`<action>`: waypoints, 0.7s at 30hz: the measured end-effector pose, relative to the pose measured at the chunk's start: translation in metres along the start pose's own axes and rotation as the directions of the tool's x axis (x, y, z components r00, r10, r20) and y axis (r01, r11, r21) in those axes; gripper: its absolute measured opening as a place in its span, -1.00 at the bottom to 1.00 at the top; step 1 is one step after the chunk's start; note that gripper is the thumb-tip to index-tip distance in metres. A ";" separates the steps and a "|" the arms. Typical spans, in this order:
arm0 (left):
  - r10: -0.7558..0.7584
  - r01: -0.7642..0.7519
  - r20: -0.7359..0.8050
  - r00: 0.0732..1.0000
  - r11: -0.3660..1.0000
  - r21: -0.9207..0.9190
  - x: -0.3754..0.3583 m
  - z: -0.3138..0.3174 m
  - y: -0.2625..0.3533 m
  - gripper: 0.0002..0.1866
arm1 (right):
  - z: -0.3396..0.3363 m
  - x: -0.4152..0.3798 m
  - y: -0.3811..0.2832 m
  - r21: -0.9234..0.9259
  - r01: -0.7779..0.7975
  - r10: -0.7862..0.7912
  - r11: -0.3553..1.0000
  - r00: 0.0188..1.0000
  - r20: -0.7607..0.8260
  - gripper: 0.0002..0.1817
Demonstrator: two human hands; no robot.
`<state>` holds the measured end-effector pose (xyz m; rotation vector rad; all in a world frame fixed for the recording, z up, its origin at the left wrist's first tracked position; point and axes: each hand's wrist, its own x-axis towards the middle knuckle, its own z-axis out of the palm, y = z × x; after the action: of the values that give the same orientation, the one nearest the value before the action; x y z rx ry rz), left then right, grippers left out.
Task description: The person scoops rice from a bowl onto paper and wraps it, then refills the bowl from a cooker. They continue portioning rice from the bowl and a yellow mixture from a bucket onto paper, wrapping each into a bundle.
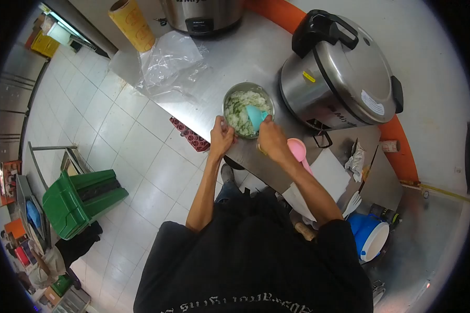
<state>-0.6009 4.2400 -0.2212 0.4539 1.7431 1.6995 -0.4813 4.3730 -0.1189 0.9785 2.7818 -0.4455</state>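
A round metal bowl [225, 99] stands on the steel counter, holding white rice [240, 104] flecked with green. My left hand [222, 136] grips the bowl's near-left rim. In my right hand [271, 138] is a turquoise scoop [254, 116], its head down in the rice on the bowl's right side. The fingers of the right hand are wrapped round the scoop's handle, which they mostly cover. Close by on the right lies a pink scoop [296, 149], partly behind my right forearm.
A large steel rice cooker [318, 78] stands right of the bowl, another cooker [201, 15] at the back. Plastic film [169, 62] and a yellow roll [131, 23] lie left. A green bin [81, 201] is on the floor; a person [49, 263] is at lower left.
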 end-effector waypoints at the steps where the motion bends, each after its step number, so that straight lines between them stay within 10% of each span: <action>1: -0.009 0.009 0.003 1.000 1.000 -0.002 -0.001 -0.001 0.002 -0.80 | -0.002 0.005 0.004 0.042 0.038 -0.038 0.998 0.999 -0.001 -0.61; 7: -0.015 0.016 0.045 0.999 1.000 -0.019 0.007 -0.001 0.026 -0.82 | 0.000 0.037 0.025 0.408 -0.331 0.184 0.850 0.915 0.360 -0.77; 10: 0.040 -0.045 0.084 0.996 0.998 0.054 0.012 -0.001 0.040 -0.81 | 0.011 0.042 0.047 0.639 -0.645 0.190 0.420 0.751 0.633 -0.79; 14: 0.035 -0.037 0.079 0.996 0.999 0.025 0.020 -0.003 0.036 -0.78 | 0.022 0.029 0.058 0.706 -0.686 0.150 0.177 0.728 0.669 -0.78; 17: 0.002 -0.001 0.032 0.999 1.000 -0.020 0.019 -0.006 0.026 -0.78 | 0.013 0.013 0.042 0.676 -0.448 0.247 0.586 0.893 0.377 -0.55; 20: -0.014 0.014 -0.009 1.000 1.000 -0.003 0.017 -0.007 0.027 -0.79 | 0.015 0.016 0.035 -0.063 0.023 -0.037 0.998 0.972 -0.233 -0.35; 21: -0.016 0.016 -0.015 1.000 1.000 0.017 0.014 -0.007 0.027 -0.79 | 0.010 0.018 0.028 -0.137 0.011 -0.033 0.991 0.987 -0.159 -0.35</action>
<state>-0.6209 4.2463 -0.1987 0.4345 1.7690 1.6816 -0.4772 4.4010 -0.1392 0.9942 2.9224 -0.1844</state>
